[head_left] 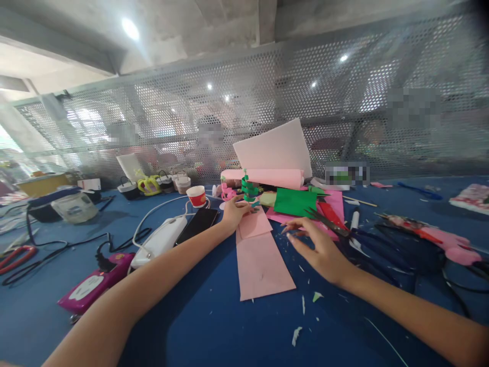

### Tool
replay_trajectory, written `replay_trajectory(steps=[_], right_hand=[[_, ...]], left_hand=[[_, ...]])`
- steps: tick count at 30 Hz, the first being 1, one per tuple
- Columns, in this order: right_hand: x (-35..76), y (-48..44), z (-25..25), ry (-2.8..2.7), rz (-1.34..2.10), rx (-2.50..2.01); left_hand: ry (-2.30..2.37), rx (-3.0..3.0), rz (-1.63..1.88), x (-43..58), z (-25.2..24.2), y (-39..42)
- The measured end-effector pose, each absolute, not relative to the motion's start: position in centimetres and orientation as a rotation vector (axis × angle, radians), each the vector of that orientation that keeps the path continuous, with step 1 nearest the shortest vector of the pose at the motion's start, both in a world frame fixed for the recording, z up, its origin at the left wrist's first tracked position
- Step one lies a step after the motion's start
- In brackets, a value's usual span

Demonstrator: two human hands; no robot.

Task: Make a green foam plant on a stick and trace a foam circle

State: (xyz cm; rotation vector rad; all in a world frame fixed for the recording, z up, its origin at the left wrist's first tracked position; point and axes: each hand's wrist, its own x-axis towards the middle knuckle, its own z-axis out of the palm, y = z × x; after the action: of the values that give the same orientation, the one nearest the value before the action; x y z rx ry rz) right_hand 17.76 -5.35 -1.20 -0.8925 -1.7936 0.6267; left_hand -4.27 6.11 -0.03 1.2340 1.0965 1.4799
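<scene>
My left hand (235, 213) reaches forward over the blue table (214, 316) and pinches the foot of a small stick wrapped in green paper strip (249, 189), standing upright on the far end of a long pink paper sheet (260, 257). My right hand (315, 243) hovers to the right of that sheet, fingers spread and flat, holding nothing. Just beyond its fingertips lie dark scissors (329, 221) on bright pink paper, beside a green paper sheet (295, 201).
A rolled pink sheet (267, 177) and a white sheet (275, 148) stand behind. A red-and-white cup (197, 195), a black phone (197, 224), a white charger with cables (160, 239) and a magenta pack (95, 283) lie left. Paper scraps dot the near table. A perforated metal screen closes the back.
</scene>
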Motion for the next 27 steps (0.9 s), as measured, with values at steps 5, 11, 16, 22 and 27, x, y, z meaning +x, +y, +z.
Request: replay_trajectory(steps=[5,11,16,22,27], right_hand=[[17.4,-7.3,-0.6,-2.336,0.271,-0.64],[17.8,-6.1,-0.8,-1.834,0.241,-0.932],[18.0,-5.2,-0.5,-1.509,0.683,-0.959],[16.9,-5.6,0.2,-1.366,0.849,-0.889],[16.1,-5.5,0.9,-1.227,0.881,-0.898]], left_hand=[[1.077,1.243,1.474,-4.2,0.4,5.8],[0.939,1.325,1.351,-1.9,0.6,3.1],[0.877,1.294,1.192,1.0,0.7,-1.0],[0.927,1.336,1.145,1.8,0.8,-2.4],[0.893,1.39,1.126,1.7,0.5,-2.1]])
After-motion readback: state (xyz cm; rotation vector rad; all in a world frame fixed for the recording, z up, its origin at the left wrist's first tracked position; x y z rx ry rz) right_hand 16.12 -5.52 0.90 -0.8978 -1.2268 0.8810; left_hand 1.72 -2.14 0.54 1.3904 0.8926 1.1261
